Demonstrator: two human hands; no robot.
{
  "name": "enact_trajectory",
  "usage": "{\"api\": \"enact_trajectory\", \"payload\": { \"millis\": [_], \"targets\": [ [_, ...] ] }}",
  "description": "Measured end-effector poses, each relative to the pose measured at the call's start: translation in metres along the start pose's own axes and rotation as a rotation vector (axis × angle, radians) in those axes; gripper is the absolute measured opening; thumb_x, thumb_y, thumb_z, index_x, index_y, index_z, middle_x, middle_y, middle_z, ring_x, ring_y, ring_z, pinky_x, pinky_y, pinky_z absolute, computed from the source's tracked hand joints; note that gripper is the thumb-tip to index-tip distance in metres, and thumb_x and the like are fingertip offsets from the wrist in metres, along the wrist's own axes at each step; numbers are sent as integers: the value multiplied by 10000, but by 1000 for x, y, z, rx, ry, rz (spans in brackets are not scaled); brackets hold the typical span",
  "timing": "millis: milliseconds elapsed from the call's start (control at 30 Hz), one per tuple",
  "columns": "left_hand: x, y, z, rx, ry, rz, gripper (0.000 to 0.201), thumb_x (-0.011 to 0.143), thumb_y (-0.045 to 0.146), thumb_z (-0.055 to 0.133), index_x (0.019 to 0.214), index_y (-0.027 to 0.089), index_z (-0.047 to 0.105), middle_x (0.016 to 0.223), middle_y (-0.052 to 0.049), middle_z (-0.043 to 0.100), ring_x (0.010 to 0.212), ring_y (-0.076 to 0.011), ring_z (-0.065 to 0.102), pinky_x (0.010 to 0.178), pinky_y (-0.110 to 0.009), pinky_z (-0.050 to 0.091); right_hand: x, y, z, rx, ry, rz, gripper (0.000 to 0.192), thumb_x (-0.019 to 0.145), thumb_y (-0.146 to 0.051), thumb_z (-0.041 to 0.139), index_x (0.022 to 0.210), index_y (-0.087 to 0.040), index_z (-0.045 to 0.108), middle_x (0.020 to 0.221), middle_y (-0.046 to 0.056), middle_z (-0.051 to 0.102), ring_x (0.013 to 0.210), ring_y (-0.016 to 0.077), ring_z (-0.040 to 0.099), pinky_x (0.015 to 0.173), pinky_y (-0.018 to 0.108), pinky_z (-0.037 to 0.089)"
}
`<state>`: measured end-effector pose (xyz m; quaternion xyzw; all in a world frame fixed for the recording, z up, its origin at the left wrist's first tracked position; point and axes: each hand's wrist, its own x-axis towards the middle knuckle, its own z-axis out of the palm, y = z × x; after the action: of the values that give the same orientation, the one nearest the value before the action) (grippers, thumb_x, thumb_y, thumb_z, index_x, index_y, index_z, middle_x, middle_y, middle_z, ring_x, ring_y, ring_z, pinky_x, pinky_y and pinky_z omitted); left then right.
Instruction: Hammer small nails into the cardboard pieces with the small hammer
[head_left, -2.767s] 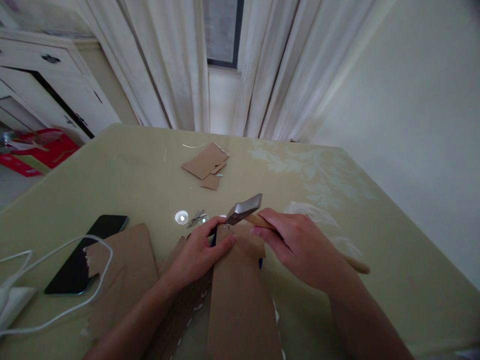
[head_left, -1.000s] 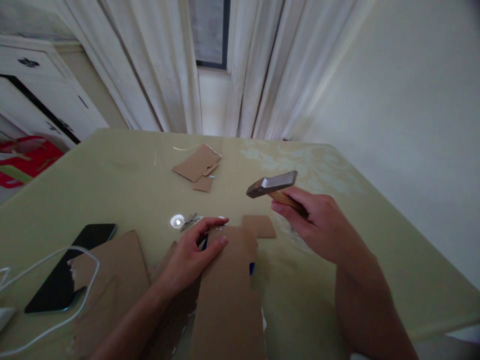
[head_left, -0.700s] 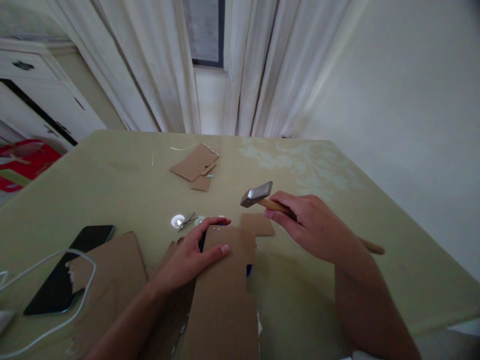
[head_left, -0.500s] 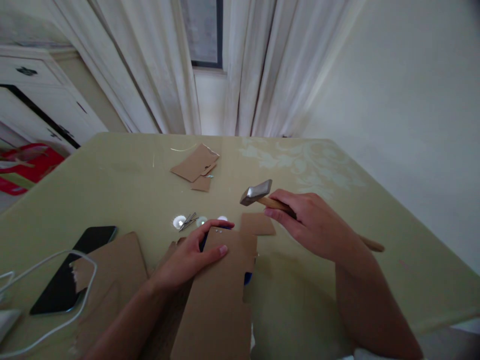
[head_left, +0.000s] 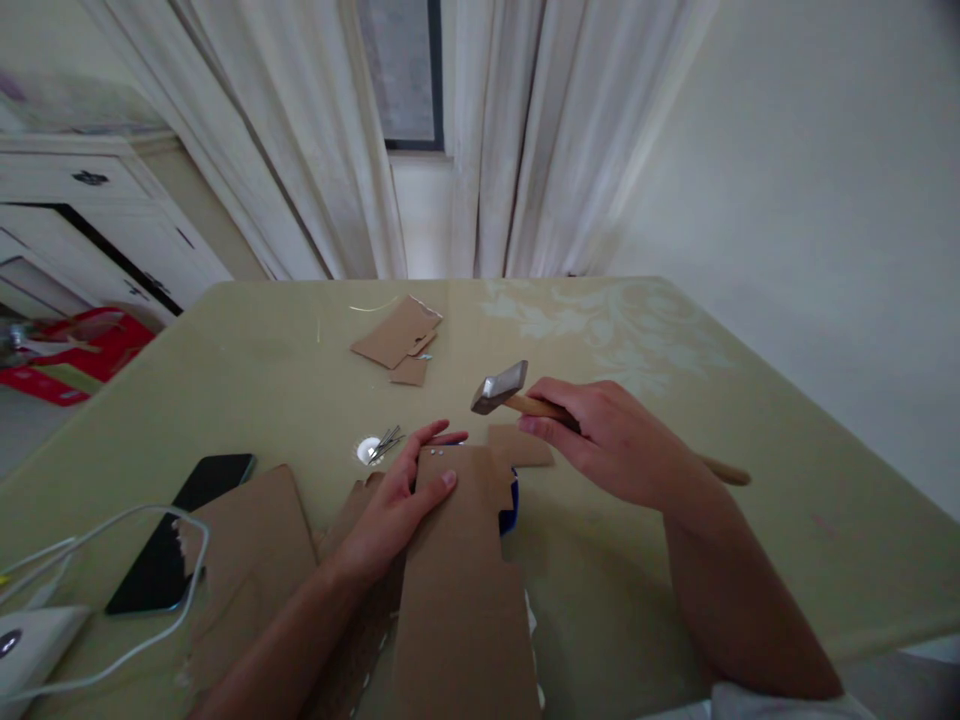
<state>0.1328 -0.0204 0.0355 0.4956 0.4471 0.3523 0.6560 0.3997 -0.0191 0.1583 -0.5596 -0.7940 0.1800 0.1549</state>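
My right hand (head_left: 611, 435) is closed round the wooden handle of a hammer (head_left: 501, 388), its metal head raised above the table to the left of my fingers. The long cardboard strip (head_left: 465, 570) lies under my left hand (head_left: 409, 500). My left thumb presses on its top, while the other fingers reach past its far left corner, partly hidden. Two small shiny nail heads (head_left: 436, 452) show near that far end. Something blue (head_left: 510, 505) sticks out from beneath the strip's right side. Several loose nails (head_left: 386, 442) lie just beyond my left hand.
Left of the strip are another cardboard piece (head_left: 247, 560), a black phone (head_left: 184, 530) and a white cable (head_left: 135, 665). Cardboard scraps (head_left: 397, 332) sit farther back on the table (head_left: 645, 560). A small cardboard square (head_left: 525, 445) lies beyond the strip.
The strip has turned slightly, its near end swinging right. My left fingers have straightened at its far edge. The hammer has shifted a little left, and the view has moved slightly.
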Motion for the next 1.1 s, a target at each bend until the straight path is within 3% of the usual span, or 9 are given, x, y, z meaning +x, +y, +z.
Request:
{"api": "enact_trajectory", "payload": {
  "millis": [100, 200, 300, 533, 733, 900, 1100],
  "targets": [
    [0, 2, 2, -29, 29, -29, 730, 902, 513, 809, 1543, 284, 545, 1681, -126, 586, 1319, -343, 718, 986, -453, 661, 3, 0, 3, -20, -8, 17, 171, 1116, -339, 624, 1050, -212, 716, 948, 51, 775, 829, 213, 658, 771, 309, 398],
    [-1, 2, 2, -53, 12, -105, 665, 879, 522, 815, 1462, 263, 624, 1471, -126, 741, 1113, -326, 788, 850, -426, 677, 5, 2, 5, -37, -8, 25, 183, 1117, -350, 623, 1047, -209, 716, 940, 51, 770, 826, 215, 653, 769, 314, 388],
    [-2, 1, 2, -116, -20, -143, 663, 870, 513, 826, 1449, 260, 626, 1275, -107, 808, 960, -294, 802, 749, -387, 667, 6, 5, 6, -33, -12, 25, 183, 1119, -346, 615, 1054, -209, 717, 919, 42, 765, 800, 207, 645, 753, 315, 377],
    [-1, -3, 5, -94, 56, -91, 657, 873, 517, 828, 1450, 300, 602, 1510, -93, 715, 1137, -314, 780, 835, -400, 681, 8, 11, 7, -26, -33, 32, 196, 1123, -346, 606, 1052, -202, 720, 951, 49, 773, 822, 205, 650, 766, 316, 387],
    [0, -5, 3, 11, 74, -100, 661, 895, 588, 804, 1445, 282, 602, 1441, -118, 747, 1074, -309, 792, 791, -382, 675, 13, 16, 9, -2, -77, 64, 184, 1122, -341, 615, 1073, -204, 728, 928, 42, 767, 807, 204, 646, 757, 320, 380],
    [0, -2, 3, -22, 67, -108, 705, 860, 600, 844, 1435, 264, 611, 1396, -128, 759, 1032, -306, 795, 771, -379, 677, 16, 17, 17, -13, -101, 68, 172, 1128, -335, 620, 1077, -200, 714, 968, 56, 784, 847, 217, 671, 786, 325, 388],
    [-1, 1, 3, -18, 51, -133, 686, 843, 622, 852, 1387, 263, 638, 1182, -92, 806, 939, -300, 796, 711, -371, 662, 17, 14, 23, -34, -156, 69, 194, 1152, -344, 583, 1079, -192, 677, 1001, 78, 787, 906, 241, 701, 803, 329, 388]
  ]
}}
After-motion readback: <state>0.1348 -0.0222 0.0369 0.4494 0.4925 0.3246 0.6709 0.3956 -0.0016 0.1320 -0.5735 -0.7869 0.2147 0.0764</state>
